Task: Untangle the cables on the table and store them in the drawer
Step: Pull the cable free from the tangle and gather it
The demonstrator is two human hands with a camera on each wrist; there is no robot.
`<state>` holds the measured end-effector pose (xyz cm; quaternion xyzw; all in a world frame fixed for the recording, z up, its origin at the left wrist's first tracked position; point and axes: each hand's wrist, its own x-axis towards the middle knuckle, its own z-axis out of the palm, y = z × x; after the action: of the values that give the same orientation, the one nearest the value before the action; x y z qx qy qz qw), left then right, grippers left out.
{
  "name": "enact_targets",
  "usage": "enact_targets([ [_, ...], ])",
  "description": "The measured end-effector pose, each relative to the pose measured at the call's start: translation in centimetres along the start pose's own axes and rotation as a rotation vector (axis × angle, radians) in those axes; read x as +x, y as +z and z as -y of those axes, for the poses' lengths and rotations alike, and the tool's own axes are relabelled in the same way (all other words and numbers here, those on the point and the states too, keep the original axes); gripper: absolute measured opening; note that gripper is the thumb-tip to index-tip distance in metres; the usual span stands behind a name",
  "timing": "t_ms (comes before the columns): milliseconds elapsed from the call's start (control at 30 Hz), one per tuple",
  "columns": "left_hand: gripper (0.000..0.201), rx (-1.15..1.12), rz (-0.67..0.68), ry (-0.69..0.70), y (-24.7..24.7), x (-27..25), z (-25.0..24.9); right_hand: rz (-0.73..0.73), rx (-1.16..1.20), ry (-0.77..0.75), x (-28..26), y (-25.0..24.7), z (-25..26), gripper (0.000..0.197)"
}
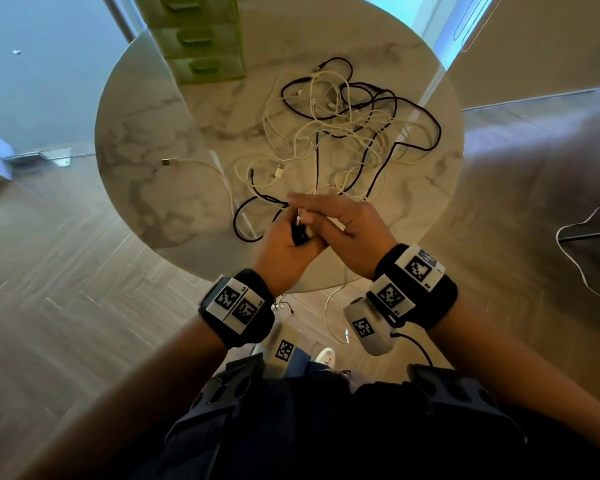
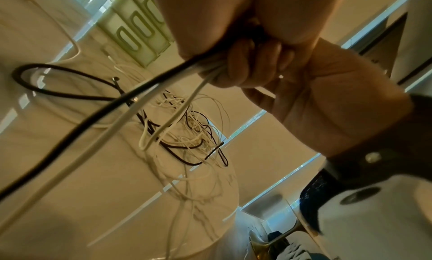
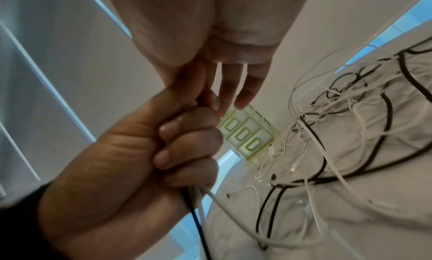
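Note:
A tangle of black and white cables (image 1: 343, 126) lies in the middle of a round marble table (image 1: 142, 133). A green drawer unit (image 1: 201, 39) stands at the far edge, its drawers closed. Near the front edge my left hand (image 1: 288, 244) grips a bundle of one black cable (image 2: 93, 120) and white cables (image 2: 131, 116), which run back into the tangle. My right hand (image 1: 343, 223) lies over the left fist. In the right wrist view its thumb and forefinger (image 3: 205, 83) pinch the cable ends at the top of the fist (image 3: 182, 144), while its other fingers stay straight.
A white cable with a USB plug (image 1: 167, 162) lies apart on the left of the table. Another white cable (image 1: 329, 317) hangs off the front edge toward the wood floor. A grey sofa (image 1: 551, 174) stands to the right.

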<state>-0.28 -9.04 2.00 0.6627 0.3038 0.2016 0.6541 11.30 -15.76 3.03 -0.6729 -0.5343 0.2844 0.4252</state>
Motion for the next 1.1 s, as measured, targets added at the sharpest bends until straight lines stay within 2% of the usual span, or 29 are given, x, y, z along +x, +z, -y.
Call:
enact_targets([
  [67,0.025,-0.032,-0.003,0.046,-0.2,0.0,-0.8,0.063,0.296,0.142,-0.2,0.3,0.1,0.050],
  [100,0.023,-0.047,0.002,0.069,-0.4,0.1,-1.2,0.131,0.461,0.194,-0.4,0.4,-0.2,0.057],
  [133,0.023,-0.081,-0.001,0.080,-0.8,0.0,-1.8,0.240,0.530,0.210,-0.9,0.6,-0.3,0.062],
  [200,0.026,-0.190,-0.002,0.092,-1.5,0.3,-3.0,0.488,0.362,0.208,-1.8,1.4,-0.5,0.051],
  [233,0.026,-0.257,-0.001,0.107,-1.9,0.4,-3.5,0.546,0.196,0.196,-2.4,2.2,-1.0,0.040],
  [267,0.024,-0.310,-0.007,0.123,-2.3,0.5,-4.0,0.523,0.043,0.156,-2.8,3.0,-1.9,0.030],
  [333,0.024,-0.347,-0.025,0.161,-3.1,0.2,-4.8,0.369,-0.148,0.092,-3.4,3.8,-4.0,0.016],
  [400,0.025,-0.311,-0.028,0.195,-3.7,-0.2,-5.0,0.181,-0.238,0.070,-3.7,3.4,-6.1,0.018],
  [500,0.031,-0.085,-0.067,0.161,-3.8,-0.3,-3.7,-0.062,-0.190,0.246,-4.1,1.9,-7.1,0.021],
  [600,0.030,0.085,-0.056,0.014,-2.7,-0.3,-0.5,-0.194,-0.065,0.321,-4.1,1.5,-6.2,0.022],
  [667,0.027,0.197,0.011,-0.127,-1.6,-0.4,1.4,-0.219,0.020,0.298,-4.0,1.5,-5.5,0.023],
  [733,0.041,0.292,0.059,-0.316,-0.7,0.0,3.1,-0.171,0.045,0.246,-4.3,1.7,-4.9,0.024],
  [767,0.045,0.258,0.086,-0.405,-0.3,0.2,3.5,-0.136,0.059,0.231,-4.6,1.8,-4.7,0.025],
  [833,0.052,0.146,0.071,-0.496,0.1,0.9,4.2,-0.067,0.123,0.250,-5.0,1.8,-4.9,0.029],
  [867,0.046,0.109,0.022,-0.492,0.3,1.1,4.5,-0.044,0.163,0.278,-5.1,1.8,-5.1,0.033],
  [900,0.033,0.088,-0.043,-0.460,0.4,1.2,4.6,-0.035,0.212,0.319,-5.1,1.7,-5.4,0.038],
  [967,0.011,0.127,-0.126,-0.344,0.6,1.1,5.0,-0.069,0.344,0.407,-4.8,1.7,-5.9,0.043],
  [1033,0.004,0.186,-0.105,-0.259,1.0,0.9,5.5,-0.151,0.428,0.468,-4.1,2.0,-6.1,0.040],
  [1100,0.007,0.236,-0.071,-0.218,1.3,0.4,6.1,-0.233,0.465,0.542,-3.0,2.6,-6.1,0.030],
])
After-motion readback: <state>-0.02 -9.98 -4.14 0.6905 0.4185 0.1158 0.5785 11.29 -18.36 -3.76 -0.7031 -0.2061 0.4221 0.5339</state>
